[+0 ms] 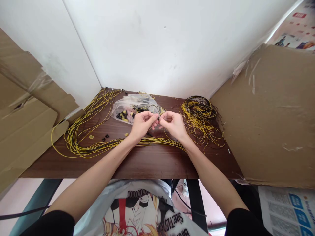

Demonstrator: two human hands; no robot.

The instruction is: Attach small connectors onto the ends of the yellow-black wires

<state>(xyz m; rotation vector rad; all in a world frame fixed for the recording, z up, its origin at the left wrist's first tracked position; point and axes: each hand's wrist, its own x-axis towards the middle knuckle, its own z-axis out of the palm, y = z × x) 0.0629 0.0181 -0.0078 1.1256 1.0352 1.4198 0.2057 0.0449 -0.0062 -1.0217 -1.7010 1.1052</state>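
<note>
My left hand (144, 124) and my right hand (173, 124) meet above the middle of the table, each closed in a pinch. Between the fingertips shows a tiny black part (158, 118), mostly covered by the fingers. Thin yellow and black wires loop out around both hands; which strand each hand pinches is hard to see. Just behind them lies a clear plastic bag (118, 106) with small black and yellow pieces inside. Beneath my wrists a long bundle of yellow and black wires (157, 141) runs across the brown table (152, 165).
At the right lies a tangled coil of yellow and black wire (199, 111). The long bundle curves up along the left side. Loose black pieces (105, 137) and a yellow piece (91, 137) lie at left. Cardboard sheets (268, 118) flank the table; a white wall (157, 49) stands behind.
</note>
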